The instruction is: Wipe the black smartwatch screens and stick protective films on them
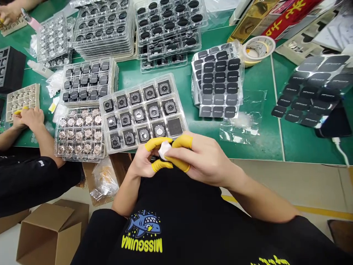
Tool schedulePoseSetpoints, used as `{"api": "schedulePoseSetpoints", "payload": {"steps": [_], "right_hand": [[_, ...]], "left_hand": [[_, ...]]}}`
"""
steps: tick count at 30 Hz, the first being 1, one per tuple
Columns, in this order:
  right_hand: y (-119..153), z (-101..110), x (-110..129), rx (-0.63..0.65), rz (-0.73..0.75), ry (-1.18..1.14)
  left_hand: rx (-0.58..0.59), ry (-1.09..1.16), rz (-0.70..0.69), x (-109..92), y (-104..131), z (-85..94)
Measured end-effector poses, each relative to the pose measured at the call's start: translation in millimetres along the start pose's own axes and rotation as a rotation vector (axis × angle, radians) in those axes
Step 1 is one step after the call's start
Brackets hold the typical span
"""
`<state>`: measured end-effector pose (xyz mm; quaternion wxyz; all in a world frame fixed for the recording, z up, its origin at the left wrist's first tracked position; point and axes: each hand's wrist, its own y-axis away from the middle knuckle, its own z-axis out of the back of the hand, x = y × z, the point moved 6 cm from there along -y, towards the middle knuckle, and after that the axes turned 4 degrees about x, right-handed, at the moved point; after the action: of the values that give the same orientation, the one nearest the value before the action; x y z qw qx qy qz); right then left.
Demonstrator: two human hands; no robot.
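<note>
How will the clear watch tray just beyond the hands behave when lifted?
The watch tray may flex, its clear plastic looking thin. It is probably weighty, being nearly full. Its watches might slide if tilted, since they appear uncovered.

Whether the left hand point(145, 160) holds something behind the white wad point(164, 149) cannot be told, because fingers cover this place. The phone point(337, 123) is partly hidden under the sticker sheet point(305, 94). The left edge cuts one co-worker's hand point(10, 15); the top edge cuts the red box point(289, 18).
</note>
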<state>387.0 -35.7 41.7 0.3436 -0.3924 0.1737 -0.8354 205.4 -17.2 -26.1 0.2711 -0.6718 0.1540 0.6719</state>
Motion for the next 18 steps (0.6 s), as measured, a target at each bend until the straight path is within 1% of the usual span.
{"api": "schedulePoseSetpoints", "payload": {"steps": [3,5,8,10,12,15,18], "right_hand": [[2.8,0.5,-16.2,-0.045,-0.072,0.277],[8.0,3.8,-28.3,-0.089,-0.142,0.33],[16.9,10.0,-37.0,-0.18,-0.23,0.187],[20.3,13.0,-33.8,-0.22,-0.259,0.078],[20.5,15.3,-25.9,-0.231,-0.266,-0.02],[16.7,17.3,-12.8,-0.201,-0.241,-0.13],[11.3,14.8,-2.4,-0.112,-0.15,-0.161]], "left_hand": [[-0.061,0.083,0.044,3.9,4.1,3.2],[-0.088,0.136,0.092,5.3,6.5,5.1],[-0.09,0.163,0.104,3.3,7.9,6.2],[-0.075,0.167,0.102,2.8,7.9,5.4],[-0.075,0.16,0.118,4.8,7.8,4.6],[-0.073,0.129,0.133,8.7,6.5,3.1],[-0.049,0.085,0.077,8.2,3.2,1.4]]}}
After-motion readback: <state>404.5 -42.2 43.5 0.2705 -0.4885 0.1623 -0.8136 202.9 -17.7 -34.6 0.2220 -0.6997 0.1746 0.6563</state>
